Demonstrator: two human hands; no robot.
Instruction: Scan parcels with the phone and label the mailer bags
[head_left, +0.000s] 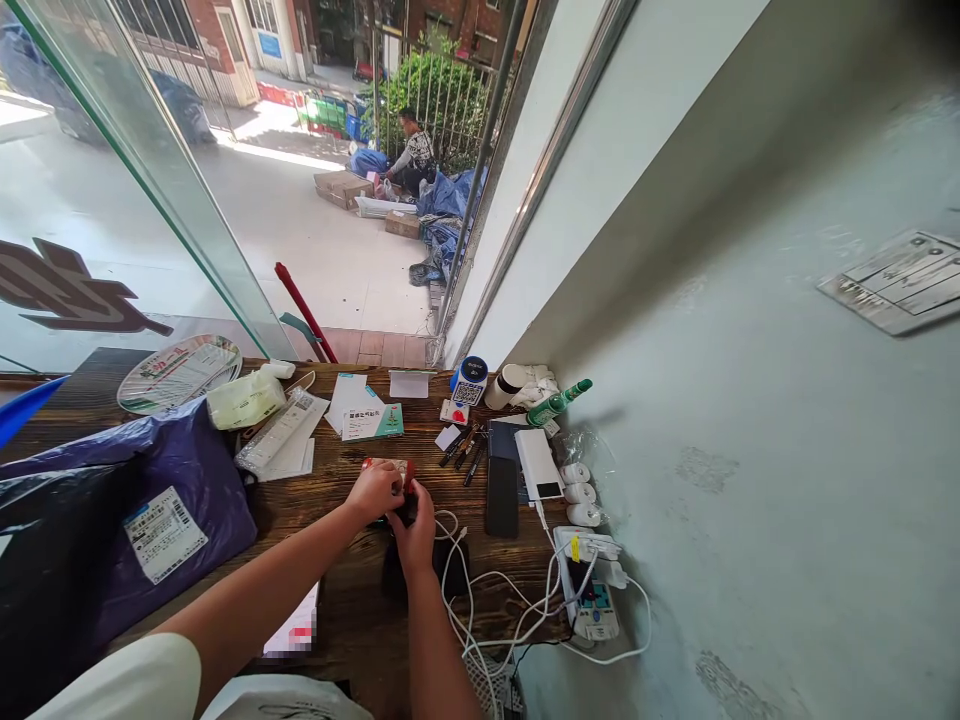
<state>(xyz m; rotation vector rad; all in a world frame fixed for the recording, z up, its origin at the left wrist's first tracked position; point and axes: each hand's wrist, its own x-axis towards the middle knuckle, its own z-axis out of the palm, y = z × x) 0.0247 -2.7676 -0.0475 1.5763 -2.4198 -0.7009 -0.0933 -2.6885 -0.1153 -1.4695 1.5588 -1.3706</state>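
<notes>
My left hand (373,492) and my right hand (415,530) meet over the middle of a dark wooden table (352,610). Both are closed around a small red and black object (395,470) that I cannot make out. The left hand's fingers curl over its top. My right hand grips it from below, above a dark flat item (390,575) lying on the table. White cables (480,600) trail just right of the hands.
A purple parcel bag (135,500) with a label lies at left. Papers, a green-white box (373,423), pens, a black phone (502,497), a white power bank (538,465) and a power strip (589,590) crowd the table by the wall. Outside the glass a person sits among boxes.
</notes>
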